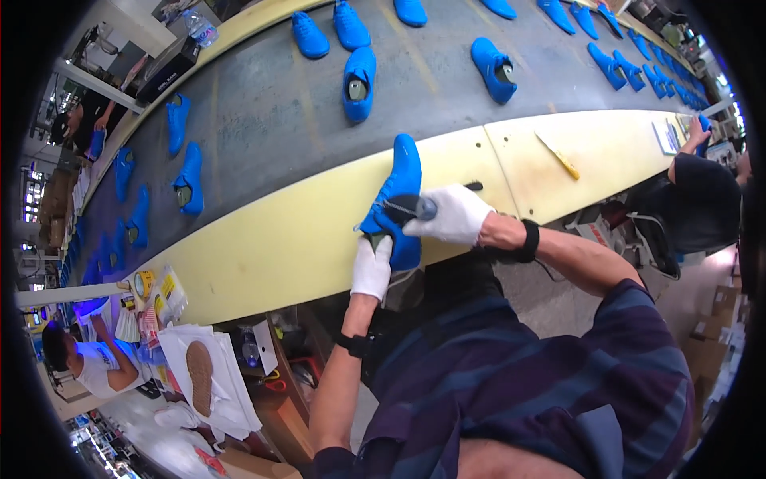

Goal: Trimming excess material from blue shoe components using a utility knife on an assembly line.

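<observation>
A blue shoe (pixel 403 174) is held over the pale yellow table edge, toe pointing away from me. My left hand (pixel 372 267), in a white glove, is closed on its heel end, the fingers at the collar opening. My right hand (pixel 456 215), also white-gloved, grips a dark tool (pixel 403 209) with a rounded grey end and holds it against the shoe's side near the opening. It resembles a brush, but its kind is not plain. Just past the right hand, a small black thing (pixel 473 186) lies on the table.
Beyond the yellow table (pixel 263 239) runs a grey conveyor belt (pixel 267 104) bearing several blue shoes (pixel 359 84). A yellow-handled knife (pixel 558 156) lies to the right. A tan shoe sole (pixel 199 375) rests on white sheets at lower left. Co-workers sit at right (pixel 702 199) and left (pixel 104 363).
</observation>
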